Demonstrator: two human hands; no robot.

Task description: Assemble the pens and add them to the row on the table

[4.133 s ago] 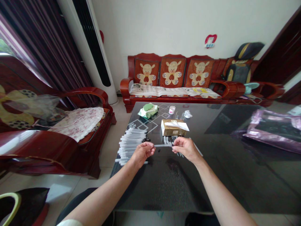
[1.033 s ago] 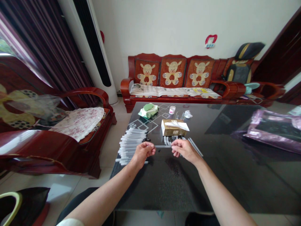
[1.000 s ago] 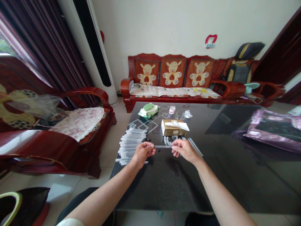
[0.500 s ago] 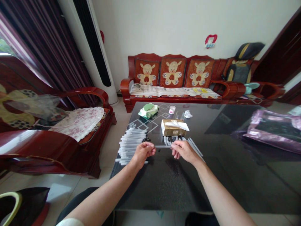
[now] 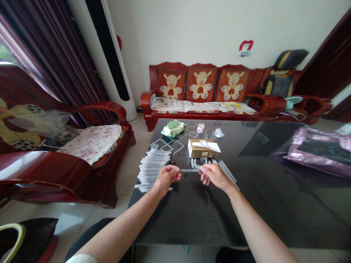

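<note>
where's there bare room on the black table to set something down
Widest patch: the black table, between the right forearm and the purple package. Another: between the right forearm and left forearm. Crowded: the tube pile by the left hand, and the tubes between the tissue box and right hand.

White sleeve, dark legwear, bare forearms

Home living room, wooden sofa, animal-print cushions, purple curtain, probably a tall air conditioner
</note>
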